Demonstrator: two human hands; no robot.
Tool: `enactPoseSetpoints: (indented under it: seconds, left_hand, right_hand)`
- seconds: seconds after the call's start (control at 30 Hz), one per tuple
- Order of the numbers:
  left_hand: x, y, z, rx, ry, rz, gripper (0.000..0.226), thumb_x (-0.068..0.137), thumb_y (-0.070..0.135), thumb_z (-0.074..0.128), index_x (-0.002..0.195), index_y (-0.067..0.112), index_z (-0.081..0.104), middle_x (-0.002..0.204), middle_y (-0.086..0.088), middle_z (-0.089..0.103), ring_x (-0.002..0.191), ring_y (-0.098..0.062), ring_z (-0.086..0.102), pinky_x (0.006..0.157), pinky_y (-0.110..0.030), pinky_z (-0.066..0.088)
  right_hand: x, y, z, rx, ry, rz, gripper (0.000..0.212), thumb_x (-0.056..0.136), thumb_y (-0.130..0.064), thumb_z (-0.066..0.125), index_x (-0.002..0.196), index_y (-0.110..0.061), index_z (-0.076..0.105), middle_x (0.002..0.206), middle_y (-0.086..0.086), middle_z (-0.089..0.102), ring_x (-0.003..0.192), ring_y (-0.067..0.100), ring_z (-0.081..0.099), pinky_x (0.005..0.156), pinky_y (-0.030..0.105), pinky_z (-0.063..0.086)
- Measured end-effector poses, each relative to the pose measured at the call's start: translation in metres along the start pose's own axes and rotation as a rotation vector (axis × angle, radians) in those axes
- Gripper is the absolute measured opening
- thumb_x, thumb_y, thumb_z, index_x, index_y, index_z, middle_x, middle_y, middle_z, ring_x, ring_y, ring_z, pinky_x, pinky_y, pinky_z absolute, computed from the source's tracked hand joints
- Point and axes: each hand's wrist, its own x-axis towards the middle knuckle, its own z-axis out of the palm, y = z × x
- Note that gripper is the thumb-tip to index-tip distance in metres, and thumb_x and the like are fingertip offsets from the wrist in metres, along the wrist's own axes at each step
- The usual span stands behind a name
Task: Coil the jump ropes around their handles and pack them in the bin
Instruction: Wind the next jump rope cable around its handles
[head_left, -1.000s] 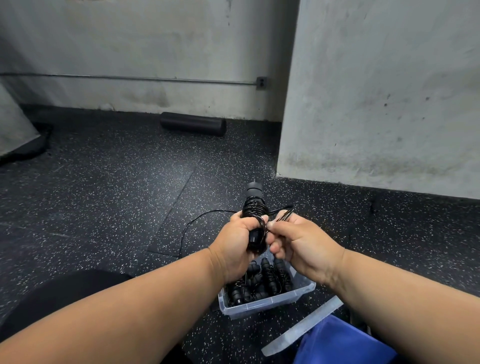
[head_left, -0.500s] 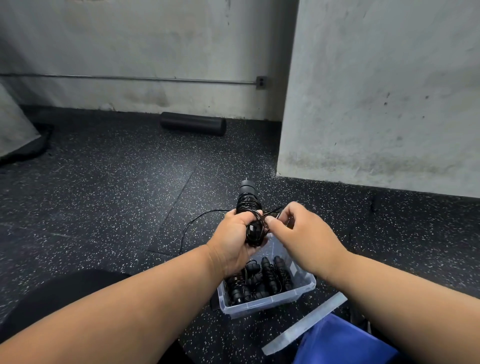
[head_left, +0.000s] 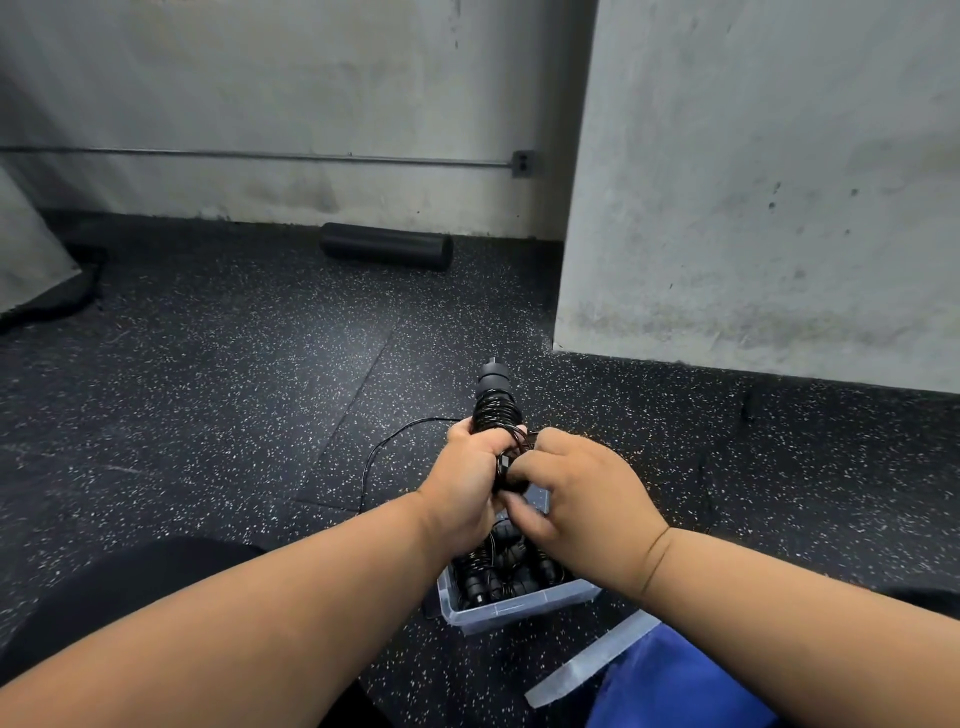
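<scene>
Left hand (head_left: 470, 480) wraps its fingers round the black jump-rope handles (head_left: 493, 402), held upright-ish and tilted away from the person, top end pointing toward the far wall. Thin black rope (head_left: 496, 415) is coiled tightly around the upper part of the handles, just above the left grip. Right hand (head_left: 576, 499) sits touching the left, fingers curled in at the lower coils; it appears to pinch the rope there, though the exact strand is hidden between the two hands.

A loose tail of rope (head_left: 387, 447) arcs out to the left of the hands and drops to the floor (head_left: 208, 389), lying slack on the speckled black rubber.

Clear plastic bin (head_left: 514, 610) stands on the floor directly below the hands, near edge toward the person. Several already coiled black ropes (head_left: 498, 577) lie packed inside, below the rim. The held bundle hangs above the bin's far half, not touching it.

Beside the bin's right near corner a pale flat lid (head_left: 587, 662) lies aslant, its lower end meeting a blue item (head_left: 675, 686) at the frame's bottom edge.

Open floor extends left and ahead of the bin. A concrete pillar (head_left: 753, 208) closes off the right side, its base edge just beyond the handles. A black foam roller (head_left: 387, 245) lies against the far wall, well apart. A dark-clothed knee (head_left: 130, 587) shows low left.
</scene>
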Motion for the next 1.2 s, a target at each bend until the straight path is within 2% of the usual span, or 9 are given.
enactPoseSetpoints:
  seconds: [0.13, 0.23, 0.33, 0.4, 0.53, 0.9, 1.0, 1.1, 1.2]
  left_hand:
    - [0.004, -0.003, -0.002, 0.034, -0.001, 0.006, 0.05, 0.096, -0.002, 0.059, 0.141, 0.01, 0.042, 0.107, -0.02, 0.064, 0.092, -0.033, 0.063, 0.086, -0.053, 0.053]
    - [0.01, -0.002, -0.006, 0.075, 0.025, 0.032, 0.049, 0.096, -0.004, 0.056, 0.137, 0.018, 0.04, 0.113, -0.018, 0.064, 0.095, -0.032, 0.063, 0.084, -0.051, 0.057]
    - [0.018, 0.004, -0.016, 0.127, 0.079, 0.039, 0.051, 0.098, -0.006, 0.053, 0.139, 0.019, 0.036, 0.114, -0.016, 0.063, 0.099, -0.031, 0.061, 0.097, -0.058, 0.055]
    - [0.021, 0.01, -0.023, 0.168, 0.101, 0.011, 0.054, 0.096, -0.004, 0.056, 0.14, 0.02, 0.036, 0.117, -0.017, 0.064, 0.097, -0.029, 0.059, 0.091, -0.05, 0.053]
    - [0.022, 0.016, -0.028, 0.169, 0.062, -0.02, 0.058, 0.091, -0.004, 0.059, 0.138, 0.022, 0.038, 0.125, -0.019, 0.063, 0.097, -0.028, 0.06, 0.091, -0.044, 0.05]
    - [0.004, 0.026, -0.018, 0.066, -0.28, -0.187, 0.045, 0.084, 0.001, 0.053, 0.129, 0.002, 0.055, 0.11, -0.024, 0.061, 0.082, -0.028, 0.062, 0.072, -0.036, 0.057]
    - [-0.004, 0.025, -0.017, 0.114, -0.476, -0.296, 0.063, 0.066, 0.006, 0.061, 0.128, -0.005, 0.059, 0.108, -0.025, 0.066, 0.083, -0.03, 0.066, 0.075, -0.037, 0.058]
    - [-0.008, 0.027, -0.02, 0.125, -0.664, -0.373, 0.069, 0.07, 0.01, 0.053, 0.137, -0.002, 0.06, 0.131, -0.028, 0.055, 0.094, -0.033, 0.061, 0.079, -0.041, 0.048]
    - [-0.008, 0.032, -0.023, 0.064, -0.768, -0.432, 0.073, 0.068, 0.011, 0.054, 0.14, 0.002, 0.06, 0.136, -0.026, 0.056, 0.096, -0.034, 0.066, 0.08, -0.039, 0.058]
  right_hand:
    - [0.0, -0.001, 0.006, 0.409, -0.026, 0.4, 0.018, 0.08, -0.02, 0.084, 0.076, -0.031, 0.069, 0.083, -0.013, 0.053, 0.077, -0.002, 0.053, 0.071, 0.015, 0.039]
    - [0.001, -0.002, 0.005, 0.971, -0.125, 0.63, 0.012, 0.087, -0.014, 0.081, 0.079, -0.019, 0.074, 0.075, -0.005, 0.055, 0.062, 0.002, 0.045, 0.063, 0.016, 0.038]
    - [0.008, 0.009, -0.007, 1.186, -0.204, 0.643, 0.015, 0.091, -0.023, 0.071, 0.078, -0.019, 0.065, 0.074, -0.003, 0.051, 0.069, 0.012, 0.043, 0.067, 0.027, 0.039]
    - [0.017, 0.022, -0.019, 1.228, -0.166, 0.64, 0.015, 0.085, -0.027, 0.061, 0.082, -0.014, 0.056, 0.08, 0.0, 0.049, 0.077, 0.019, 0.041, 0.074, 0.036, 0.037]
    - [0.025, 0.047, -0.032, 1.473, -0.051, 0.711, 0.005, 0.072, -0.012, 0.055, 0.076, -0.015, 0.054, 0.081, 0.003, 0.058, 0.077, 0.018, 0.056, 0.073, 0.033, 0.045]
    - [0.033, 0.105, -0.061, 1.386, 0.154, 0.87, 0.014, 0.061, -0.01, 0.054, 0.059, -0.023, 0.048, 0.059, -0.002, 0.047, 0.06, 0.015, 0.05, 0.065, 0.031, 0.047]
    - [0.029, 0.111, -0.062, 1.422, 0.085, 0.882, 0.016, 0.059, -0.009, 0.055, 0.056, -0.023, 0.05, 0.061, -0.001, 0.049, 0.059, 0.015, 0.053, 0.071, 0.034, 0.046]
    - [0.027, 0.111, -0.057, 1.451, -0.008, 0.831, 0.018, 0.064, -0.009, 0.064, 0.061, -0.024, 0.054, 0.069, -0.001, 0.057, 0.066, 0.014, 0.063, 0.073, 0.034, 0.047]
    - [0.026, 0.108, -0.055, 1.451, -0.098, 0.739, 0.021, 0.073, -0.017, 0.077, 0.066, -0.025, 0.059, 0.08, 0.001, 0.066, 0.082, 0.016, 0.07, 0.078, 0.037, 0.058]
